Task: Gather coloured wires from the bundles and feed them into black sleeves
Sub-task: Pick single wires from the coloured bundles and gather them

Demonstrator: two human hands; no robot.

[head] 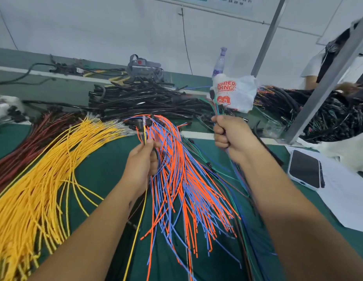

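Observation:
My left hand [143, 159] pinches a single yellow wire [144, 132] that stands upright above my fingers and trails down past my wrist. My right hand [229, 132] grips a small bunch of green and blue wires [217, 107], raised above the table. Between my hands fans out a bundle of orange and blue wires [182, 179]. A big yellow wire bundle [40, 183] lies at the left, with dark red wires [20, 151] beyond it. A pile of black sleeves [140, 100] lies at the back.
A phone [305, 169] rests on white paper at the right. A printed plastic bag [235, 92] and a bottle [220, 61] stand behind my right hand. A metal post [326, 82] rises at the right, with another person and finished harnesses [298, 102] past it.

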